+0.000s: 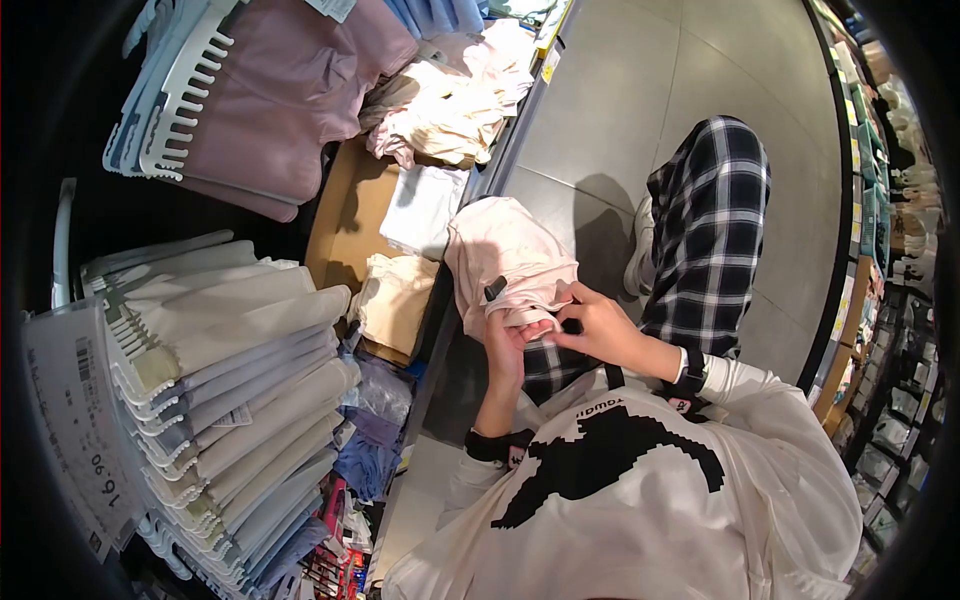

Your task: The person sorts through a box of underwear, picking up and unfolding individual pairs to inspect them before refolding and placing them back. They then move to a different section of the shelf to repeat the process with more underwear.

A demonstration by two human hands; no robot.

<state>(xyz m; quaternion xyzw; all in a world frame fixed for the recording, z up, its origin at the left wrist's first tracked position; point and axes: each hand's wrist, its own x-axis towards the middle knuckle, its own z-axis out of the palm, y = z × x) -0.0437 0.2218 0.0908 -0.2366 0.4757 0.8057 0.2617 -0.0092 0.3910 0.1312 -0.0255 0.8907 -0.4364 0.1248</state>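
Note:
A pale pink cloth garment point(505, 240) hangs bunched in front of my knees, at the edge of the shelf. My left hand point(507, 348) grips the rolled edge of this cloth from below, fingers curled into it. On the other side, my right hand point(607, 328) pinches the same edge between thumb and fingers. A small black piece point(495, 288), perhaps a clip or tag, sits on the cloth just above my left fingers. Folds hide part of my left fingertips, and the exact kind of garment cannot be made out.
Left of me, a shelf holds a cardboard box point(345, 215) with folded white cloth point(425, 210) and cream cloth point(395, 305). Crumpled garments point(450, 95) lie farther back. Clothes on white hangers point(230, 350) hang nearby, with a price tag point(80, 420). Stocked shelves point(900, 400) line the right.

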